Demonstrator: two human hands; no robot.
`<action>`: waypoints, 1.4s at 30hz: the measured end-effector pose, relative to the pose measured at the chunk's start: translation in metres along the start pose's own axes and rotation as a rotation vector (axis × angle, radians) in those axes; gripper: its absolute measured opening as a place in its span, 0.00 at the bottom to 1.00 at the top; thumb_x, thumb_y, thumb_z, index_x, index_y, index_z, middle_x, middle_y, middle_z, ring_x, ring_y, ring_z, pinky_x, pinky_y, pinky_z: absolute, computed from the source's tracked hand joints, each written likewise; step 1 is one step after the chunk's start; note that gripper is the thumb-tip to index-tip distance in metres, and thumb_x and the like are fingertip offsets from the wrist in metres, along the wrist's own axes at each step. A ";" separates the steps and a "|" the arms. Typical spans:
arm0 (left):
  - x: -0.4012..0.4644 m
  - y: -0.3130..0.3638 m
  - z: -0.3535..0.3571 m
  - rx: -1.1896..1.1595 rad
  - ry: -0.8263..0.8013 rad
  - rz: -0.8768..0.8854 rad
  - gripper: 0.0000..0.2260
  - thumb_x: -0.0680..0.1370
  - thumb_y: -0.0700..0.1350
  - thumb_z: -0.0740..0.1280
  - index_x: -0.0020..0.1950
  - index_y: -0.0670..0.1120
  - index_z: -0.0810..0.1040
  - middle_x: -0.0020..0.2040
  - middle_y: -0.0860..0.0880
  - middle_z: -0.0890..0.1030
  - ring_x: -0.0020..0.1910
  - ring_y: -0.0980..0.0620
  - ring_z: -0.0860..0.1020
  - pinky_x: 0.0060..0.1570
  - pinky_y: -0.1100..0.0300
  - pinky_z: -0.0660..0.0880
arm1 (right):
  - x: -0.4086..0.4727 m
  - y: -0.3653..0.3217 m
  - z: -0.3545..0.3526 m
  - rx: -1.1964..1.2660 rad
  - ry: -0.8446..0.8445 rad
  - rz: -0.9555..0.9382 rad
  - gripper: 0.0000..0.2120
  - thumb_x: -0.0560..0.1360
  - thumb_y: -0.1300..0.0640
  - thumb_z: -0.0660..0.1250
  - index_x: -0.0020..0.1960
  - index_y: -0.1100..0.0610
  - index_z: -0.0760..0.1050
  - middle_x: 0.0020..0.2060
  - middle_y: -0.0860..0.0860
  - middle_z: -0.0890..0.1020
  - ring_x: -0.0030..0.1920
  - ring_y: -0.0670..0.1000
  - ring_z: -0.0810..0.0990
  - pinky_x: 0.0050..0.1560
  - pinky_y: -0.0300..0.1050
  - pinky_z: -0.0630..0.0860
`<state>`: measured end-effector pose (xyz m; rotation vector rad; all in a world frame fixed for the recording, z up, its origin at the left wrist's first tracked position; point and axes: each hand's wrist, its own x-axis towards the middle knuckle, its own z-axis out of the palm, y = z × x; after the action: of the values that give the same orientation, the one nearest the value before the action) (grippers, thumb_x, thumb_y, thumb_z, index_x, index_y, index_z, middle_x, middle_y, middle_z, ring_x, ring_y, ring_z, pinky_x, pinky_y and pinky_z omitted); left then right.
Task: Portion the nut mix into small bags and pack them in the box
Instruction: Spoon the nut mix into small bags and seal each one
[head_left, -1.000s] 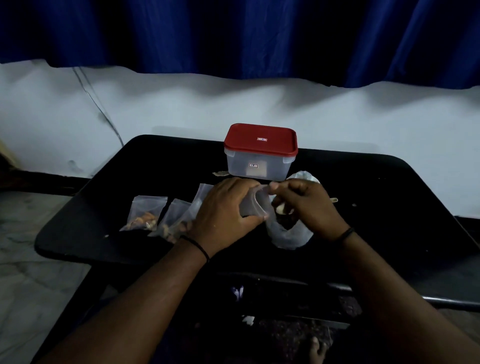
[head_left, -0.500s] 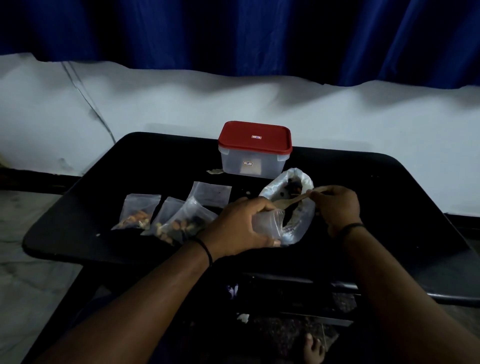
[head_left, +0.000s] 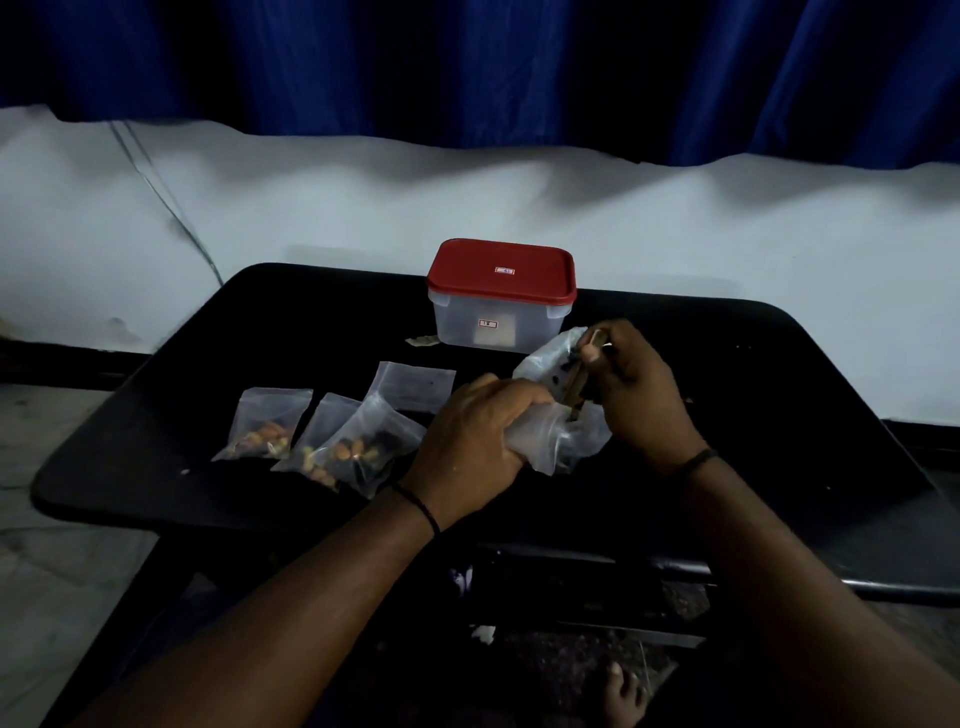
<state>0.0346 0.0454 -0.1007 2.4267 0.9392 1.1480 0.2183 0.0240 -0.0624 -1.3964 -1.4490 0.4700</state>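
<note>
right hand (head_left: 636, 395) | spoon (head_left: 571, 387) now tipped down over small bag (head_left: 540, 434)

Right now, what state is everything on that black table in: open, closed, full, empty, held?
Box: shut, red lid on, looks empty.
Filled bags: three, nuts inside, lying on the table.
Flat bag: empty, lying behind them.
Small bag: gripped by the left hand, mouth held open.
Large bag: open, nut mix inside.
Spoon: held by the right hand, dipping into the large bag.
</note>
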 end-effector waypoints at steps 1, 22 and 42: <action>0.000 0.001 -0.001 0.001 0.010 -0.005 0.25 0.66 0.34 0.73 0.56 0.56 0.72 0.46 0.47 0.78 0.44 0.52 0.73 0.42 0.59 0.73 | 0.000 -0.002 0.000 0.051 -0.052 0.012 0.04 0.82 0.62 0.61 0.49 0.59 0.72 0.34 0.50 0.81 0.34 0.45 0.81 0.38 0.39 0.77; -0.003 -0.005 0.006 -0.004 -0.149 -0.039 0.26 0.68 0.34 0.69 0.59 0.57 0.72 0.47 0.47 0.77 0.45 0.47 0.76 0.40 0.53 0.76 | -0.001 0.005 -0.002 -0.412 -0.001 -0.141 0.03 0.79 0.60 0.64 0.50 0.54 0.74 0.31 0.45 0.79 0.32 0.43 0.78 0.34 0.34 0.73; -0.006 -0.011 0.005 -0.217 -0.098 -0.268 0.23 0.69 0.51 0.78 0.60 0.54 0.75 0.54 0.58 0.79 0.52 0.60 0.77 0.49 0.65 0.76 | 0.012 0.035 -0.001 -0.178 0.353 0.184 0.03 0.77 0.60 0.64 0.48 0.53 0.75 0.37 0.49 0.81 0.39 0.52 0.82 0.42 0.46 0.78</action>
<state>0.0310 0.0498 -0.1130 2.0914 1.0153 0.9717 0.2396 0.0434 -0.0861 -1.6695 -1.1012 0.1965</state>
